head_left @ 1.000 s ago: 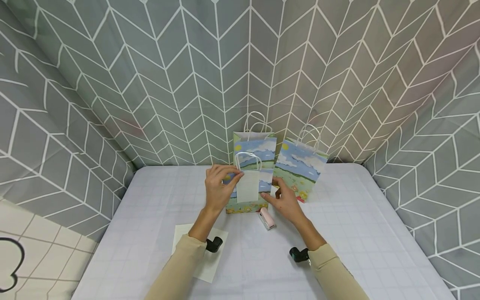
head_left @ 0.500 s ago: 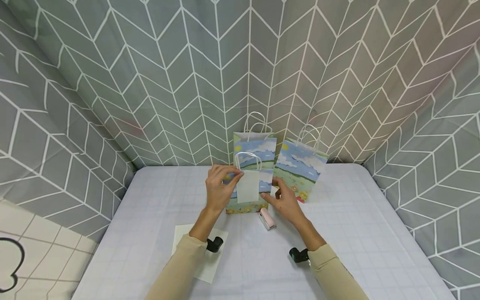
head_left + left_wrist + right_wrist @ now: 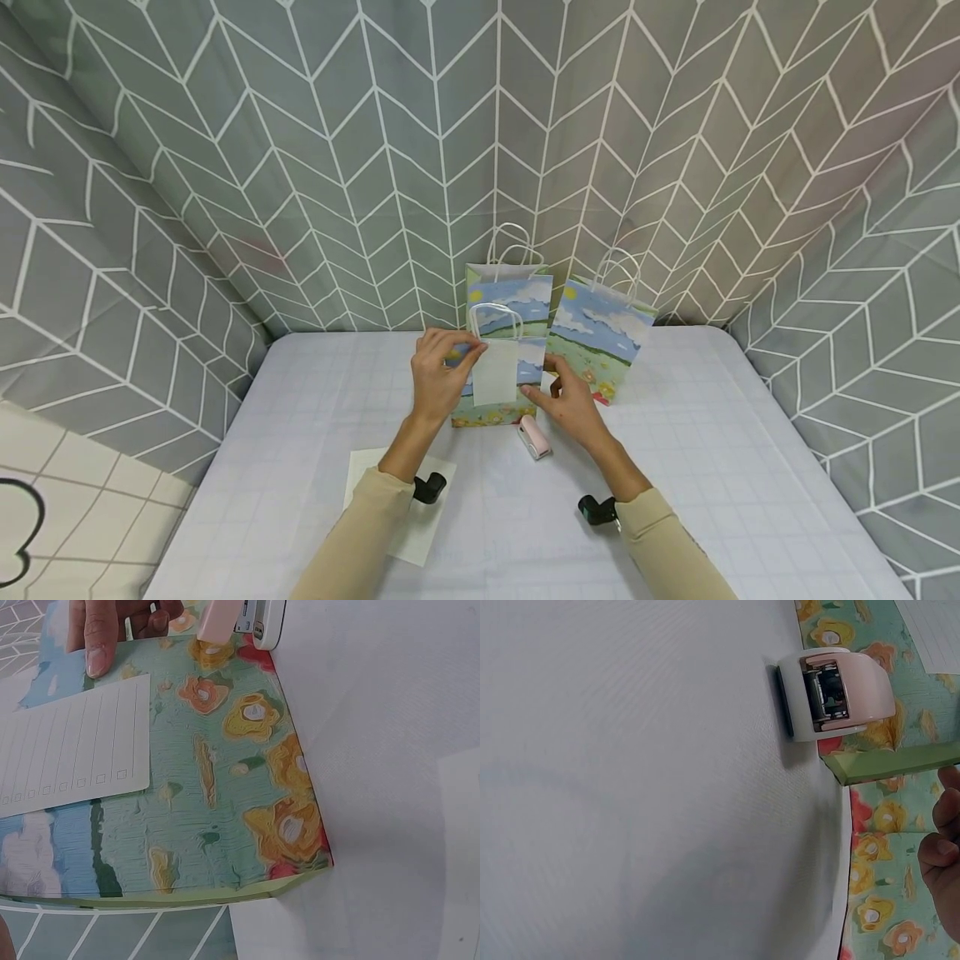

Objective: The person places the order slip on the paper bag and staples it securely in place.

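Note:
A small paper gift bag (image 3: 487,414) with white twisted handles and a painted sky-and-flower print stands upright on the table. Against its front lies a lined sheet of note paper (image 3: 496,373), with a row of small checkboxes showing in the left wrist view. My left hand (image 3: 437,377) pinches this sheet's upper left corner at the bag's top edge. At the bag's right side my right hand (image 3: 572,403) grips the edge, its thumb (image 3: 97,645) on the front and the other fingers curled at the side. Just before the bag's lower right corner sits a pink and white mini stapler (image 3: 862,690).
Two matching bags, a back bag (image 3: 517,296) and a right bag (image 3: 603,333), stand behind, the right one tilted. More pale paper (image 3: 420,525) lies under my left forearm. A patterned curtain (image 3: 375,167) encloses the table (image 3: 300,400) at the back and sides.

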The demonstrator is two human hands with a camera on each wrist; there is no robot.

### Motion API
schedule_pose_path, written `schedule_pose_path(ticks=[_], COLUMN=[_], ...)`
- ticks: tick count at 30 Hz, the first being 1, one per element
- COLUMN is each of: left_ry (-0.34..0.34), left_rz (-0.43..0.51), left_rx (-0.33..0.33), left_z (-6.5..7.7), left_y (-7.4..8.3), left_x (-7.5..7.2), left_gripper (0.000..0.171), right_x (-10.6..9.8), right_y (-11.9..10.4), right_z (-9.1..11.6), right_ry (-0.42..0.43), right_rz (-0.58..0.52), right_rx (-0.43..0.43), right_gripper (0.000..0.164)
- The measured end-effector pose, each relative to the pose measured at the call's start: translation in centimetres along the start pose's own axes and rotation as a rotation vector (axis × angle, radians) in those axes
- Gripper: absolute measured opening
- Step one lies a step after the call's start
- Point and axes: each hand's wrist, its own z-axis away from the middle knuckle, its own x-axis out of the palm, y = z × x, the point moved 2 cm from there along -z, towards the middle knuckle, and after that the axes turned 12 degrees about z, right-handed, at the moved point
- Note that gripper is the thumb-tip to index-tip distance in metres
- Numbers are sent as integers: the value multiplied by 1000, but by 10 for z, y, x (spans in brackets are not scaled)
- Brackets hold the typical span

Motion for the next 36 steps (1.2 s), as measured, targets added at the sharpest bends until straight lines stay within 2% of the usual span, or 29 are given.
schedule_pose_path(ticks=[10,19,26,36], left_ry=[-7,-70,-89,-103], left_rz=[-41,-36,-9,-7], left_rx=[-28,-79,-161,-187], left_z=[0,-5,-7,-9], left_y=[0,3,1,-1], left_x=[-2,-5,-8,-10], left_gripper=[31,23,22,23], right_x=[0,0,0,-1], right_y=[0,0,-1,-1], right_z=[0,1,1,1], right_ry=[3,2,0,-2], right_rz=[5,2,0,6], right_rx=[4,-1,-3,-1], right_gripper=[60,58,56,57])
